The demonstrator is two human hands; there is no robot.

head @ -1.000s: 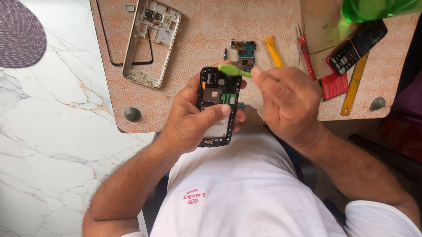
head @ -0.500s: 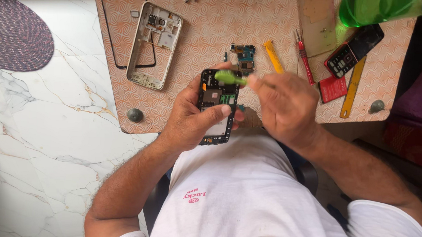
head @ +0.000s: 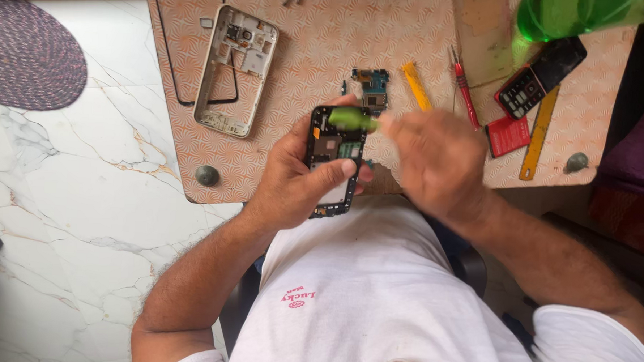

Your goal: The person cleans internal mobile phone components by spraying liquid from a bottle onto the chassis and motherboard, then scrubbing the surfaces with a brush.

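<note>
Shifted slightly, the right hand (head: 439, 161) grips a green tool (head: 352, 118) lying crosswise over the upright opened phone's (head: 331, 160) top end; the left hand (head: 293, 180) clasps that phone above the surface (head: 321, 36).

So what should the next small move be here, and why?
Probably steady the green tool and lever gently at the top edge of the opened phone. The left hand grips the phone, the right hand holds the tool against its top end, and the right hand looks blurred.
</note>
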